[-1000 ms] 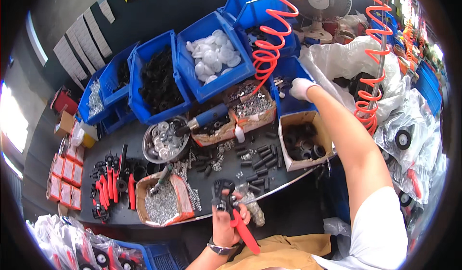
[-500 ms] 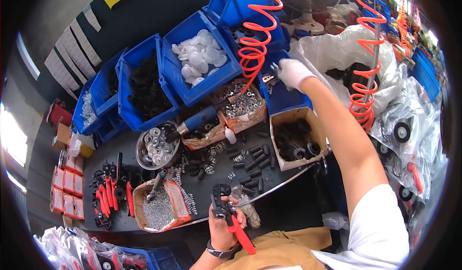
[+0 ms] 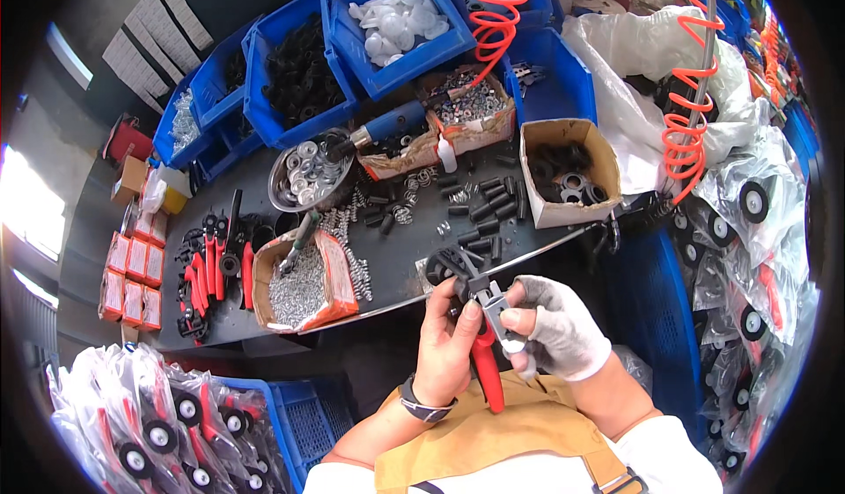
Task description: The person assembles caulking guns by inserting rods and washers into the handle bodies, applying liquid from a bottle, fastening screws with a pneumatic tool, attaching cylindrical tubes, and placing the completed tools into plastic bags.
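My left hand [image 3: 440, 349], bare and with a watch at the wrist, is closed around a red-handled tool [image 3: 487, 373] with a black head. The tool is held upright in front of my apron. In its white glove, my right hand [image 3: 563, 329] pinches a small silver metal bracket [image 3: 492, 303]. The bracket is up against the tool, just below its black head. Fingers partly hide where the two meet.
Nearby on the bench are a carton of small metal pins [image 3: 339, 287], black sleeves [image 3: 489, 208], a carton of black rings [image 3: 607, 146] and a bowl of washers [image 3: 277, 186]. Blue bins [image 3: 352, 98] line the back. Similar red-handled tools [image 3: 211, 265] lie left. Bagged wheeled items [image 3: 150, 415] fill the lower left.
My right hand has come back from the blue bin at the far right to the tool and now holds a metal bracket. The tool has risen more upright; the view has shifted downward.
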